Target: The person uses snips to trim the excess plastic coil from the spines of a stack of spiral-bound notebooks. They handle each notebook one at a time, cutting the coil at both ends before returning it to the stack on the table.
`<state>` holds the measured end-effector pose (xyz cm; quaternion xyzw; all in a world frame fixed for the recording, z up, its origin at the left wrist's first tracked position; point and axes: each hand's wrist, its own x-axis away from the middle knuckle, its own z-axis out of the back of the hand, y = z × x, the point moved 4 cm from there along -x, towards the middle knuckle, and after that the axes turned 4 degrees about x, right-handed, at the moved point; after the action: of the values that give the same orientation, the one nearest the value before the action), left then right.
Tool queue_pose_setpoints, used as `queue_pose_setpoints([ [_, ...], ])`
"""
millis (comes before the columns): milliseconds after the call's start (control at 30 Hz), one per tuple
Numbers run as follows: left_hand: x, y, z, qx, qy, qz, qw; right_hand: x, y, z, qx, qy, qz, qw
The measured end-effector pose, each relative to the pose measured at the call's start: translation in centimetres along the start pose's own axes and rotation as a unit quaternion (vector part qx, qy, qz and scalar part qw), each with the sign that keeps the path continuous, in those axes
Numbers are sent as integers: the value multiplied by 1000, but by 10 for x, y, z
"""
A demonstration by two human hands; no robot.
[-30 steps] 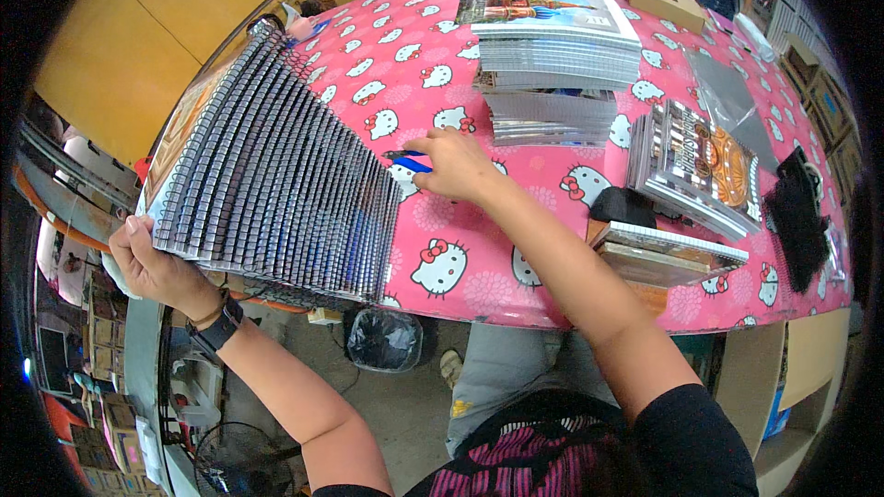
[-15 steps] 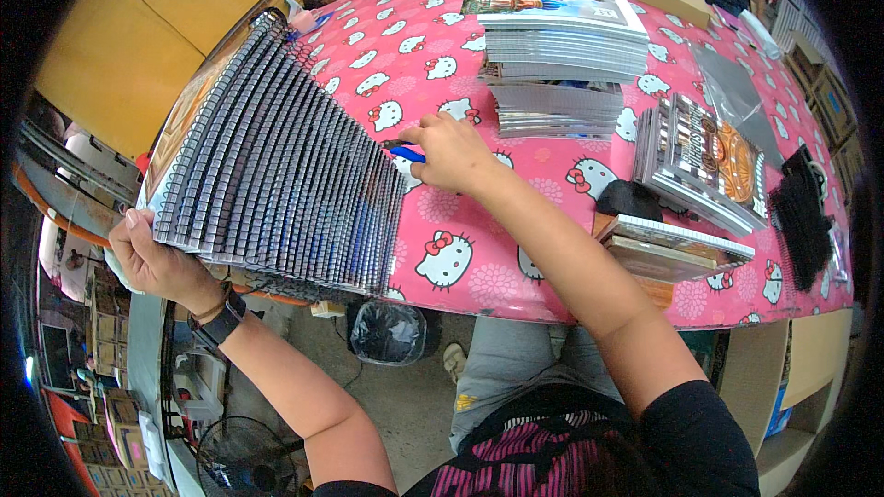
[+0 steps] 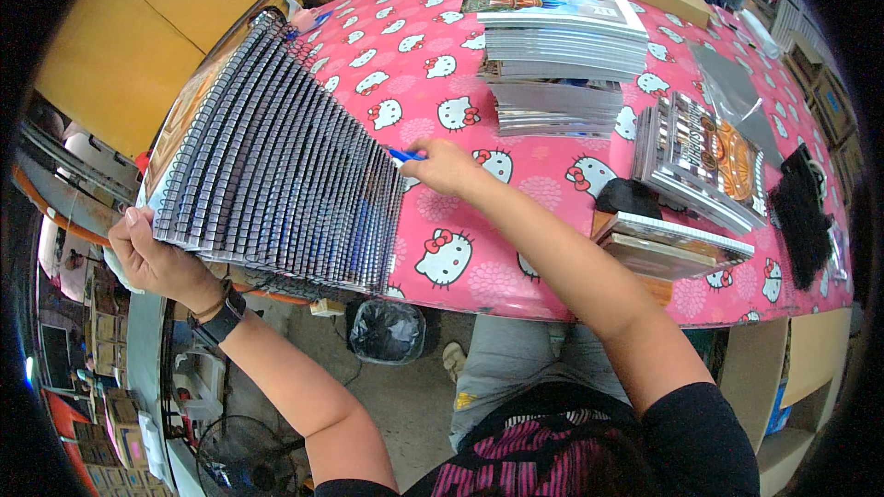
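A long fanned row of spiral-bound notebooks (image 3: 276,166) lies across the left side of the pink cartoon-cat tablecloth (image 3: 414,64), overhanging the table's near edge. My left hand (image 3: 147,253) grips the row's near left corner, a dark watch on the wrist. My right hand (image 3: 442,166) rests at the row's right edge and holds a blue pen (image 3: 402,155) whose tip points at the notebooks.
Two stacks of notebooks (image 3: 557,46) stand at the back centre. More notebooks (image 3: 700,161) and thin books (image 3: 672,244) lie to the right, beside a black bundle (image 3: 801,216) and clear sleeves (image 3: 732,87). A black bin (image 3: 387,331) sits below the table.
The view has shifted slightly. My right hand with the pen has crept a little further along the row's right edge; my left hand keeps its grip.
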<state>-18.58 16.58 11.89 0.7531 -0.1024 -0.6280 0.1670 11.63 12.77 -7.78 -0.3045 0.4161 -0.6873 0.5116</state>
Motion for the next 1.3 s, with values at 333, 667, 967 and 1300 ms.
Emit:
queue_pose_setpoints([
  [333, 1, 4, -5, 14, 0, -20, 1000, 15, -24, 9, 349, 135, 83, 923],
  [667, 4, 14, -12, -9, -4, -28, 1000, 15, -35, 6, 391, 163, 174, 889],
  [967, 0, 1, -4, 24, -10, -19, 999, 1, -5, -24, -335, -156, -208, 906],
  [1300, 3, 11, -10, -9, 0, -30, 1000, 18, -14, 2, 348, 123, 45, 928],
])
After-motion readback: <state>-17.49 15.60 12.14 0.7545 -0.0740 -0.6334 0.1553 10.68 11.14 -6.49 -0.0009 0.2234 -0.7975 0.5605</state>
